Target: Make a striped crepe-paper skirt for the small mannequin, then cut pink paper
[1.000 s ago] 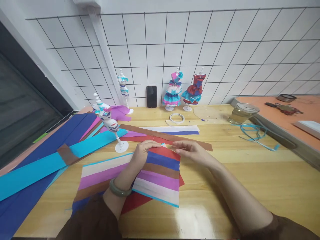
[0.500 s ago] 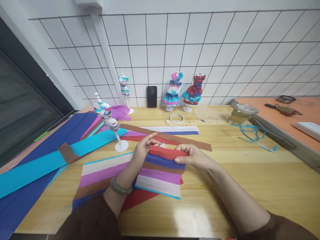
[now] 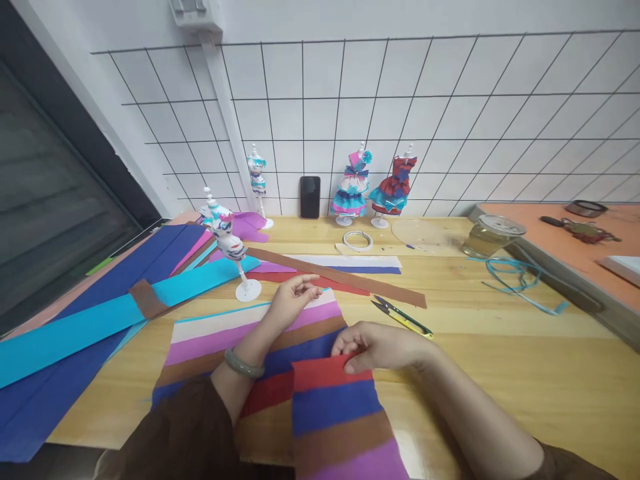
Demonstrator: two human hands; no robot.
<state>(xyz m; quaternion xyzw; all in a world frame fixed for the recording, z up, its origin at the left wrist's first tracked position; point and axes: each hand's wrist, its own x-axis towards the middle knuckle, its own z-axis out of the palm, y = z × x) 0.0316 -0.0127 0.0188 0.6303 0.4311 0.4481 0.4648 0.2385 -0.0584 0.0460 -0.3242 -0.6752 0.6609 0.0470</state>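
A striped paper piece (image 3: 340,403), red at its top edge, then blue, brown and purple, hangs toward the table's front. My right hand (image 3: 357,347) pinches its red edge between thumb and fingers. Beneath and to the left lies a larger striped sheet (image 3: 215,340) in white, purple, brown, blue and red. My left hand (image 3: 299,293) is over this sheet's upper part, fingers bent and close together near its far edge; whether they hold anything is too small to tell. Yellow-and-black snips (image 3: 403,319) lie beyond my right hand.
White mannequin (image 3: 227,237) stands left of my left hand. Two dressed mannequins (image 3: 350,193), a phone (image 3: 310,197) and a tape roll (image 3: 357,241) are at the back. Long paper strips (image 3: 195,283) cover the left. A lidded cup (image 3: 493,237) and blue cord (image 3: 515,277) are right.
My right hand has drawn the smaller striped piece toward the front, uncovering the snips and more of the larger sheet. My left hand has separated from that piece. The view has shifted slightly.
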